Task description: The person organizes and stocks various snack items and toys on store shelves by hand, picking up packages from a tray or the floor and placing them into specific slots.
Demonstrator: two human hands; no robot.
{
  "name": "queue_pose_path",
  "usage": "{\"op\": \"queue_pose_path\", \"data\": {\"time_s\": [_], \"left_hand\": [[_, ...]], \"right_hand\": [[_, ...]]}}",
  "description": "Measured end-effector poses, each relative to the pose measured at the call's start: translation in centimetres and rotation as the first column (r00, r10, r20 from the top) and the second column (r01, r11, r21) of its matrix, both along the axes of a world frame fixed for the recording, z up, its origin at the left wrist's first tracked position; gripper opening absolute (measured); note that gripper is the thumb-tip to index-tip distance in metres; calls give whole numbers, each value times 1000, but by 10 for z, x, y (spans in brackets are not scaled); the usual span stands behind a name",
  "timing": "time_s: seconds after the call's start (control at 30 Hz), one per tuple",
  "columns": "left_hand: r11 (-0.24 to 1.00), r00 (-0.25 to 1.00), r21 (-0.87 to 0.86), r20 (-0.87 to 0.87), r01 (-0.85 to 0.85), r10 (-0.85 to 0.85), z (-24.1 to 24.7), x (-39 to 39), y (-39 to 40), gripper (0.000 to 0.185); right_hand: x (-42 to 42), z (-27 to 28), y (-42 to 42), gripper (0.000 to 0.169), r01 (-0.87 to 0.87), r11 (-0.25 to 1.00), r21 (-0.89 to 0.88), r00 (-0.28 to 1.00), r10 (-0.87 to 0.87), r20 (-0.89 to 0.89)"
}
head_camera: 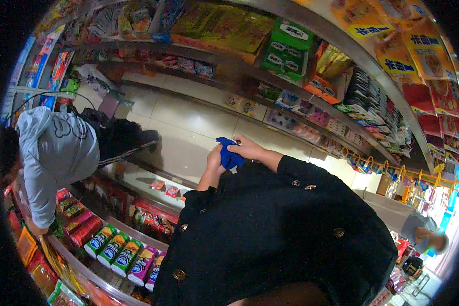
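Observation:
Both my hands meet in front of my dark, buttoned garment, above the tiled aisle floor (176, 134). Between them is a crumpled blue cloth (230, 156). My left hand (214, 158) grips it from the lower left side. From the right, my right hand (246, 147) pinches its upper part with the thumb lying on the cloth. Part of the cloth is hidden behind the fingers.
Shelves with green boxes (287, 49) and packets run along the far side. On the near left shelf lie several snack canisters (126, 257). A person in a light top (57, 141) reaches to the left shelf. Another person (420, 229) is at far right.

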State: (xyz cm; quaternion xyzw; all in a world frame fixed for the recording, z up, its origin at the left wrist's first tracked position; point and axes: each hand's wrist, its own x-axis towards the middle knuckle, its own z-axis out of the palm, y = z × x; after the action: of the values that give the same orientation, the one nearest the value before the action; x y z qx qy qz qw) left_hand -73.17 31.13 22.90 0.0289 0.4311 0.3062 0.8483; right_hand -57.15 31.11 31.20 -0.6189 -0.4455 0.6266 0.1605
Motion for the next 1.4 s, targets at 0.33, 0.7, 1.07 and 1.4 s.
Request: {"op": "queue_pose_path", "data": {"time_s": [0.33, 0.7, 1.07, 1.4], "left_hand": [[800, 841, 435, -519, 412, -151, 47, 79, 2, 31], [703, 755, 524, -655, 481, -28, 62, 116, -3, 51], [986, 983, 20, 74, 164, -165, 29, 72, -12, 33], [997, 992, 18, -94, 81, -79, -12, -21, 25, 29]], "right_hand": [[50, 15, -17, 39, 284, 832, -477, 708, -517, -481], [93, 9, -53, 18, 550, 812, -194, 738, -582, -342], [53, 19, -42, 98, -263, 910, 322, 907, 119, 404], [14, -15, 1, 76, -303, 926, 225, 900, 201, 386]]}}
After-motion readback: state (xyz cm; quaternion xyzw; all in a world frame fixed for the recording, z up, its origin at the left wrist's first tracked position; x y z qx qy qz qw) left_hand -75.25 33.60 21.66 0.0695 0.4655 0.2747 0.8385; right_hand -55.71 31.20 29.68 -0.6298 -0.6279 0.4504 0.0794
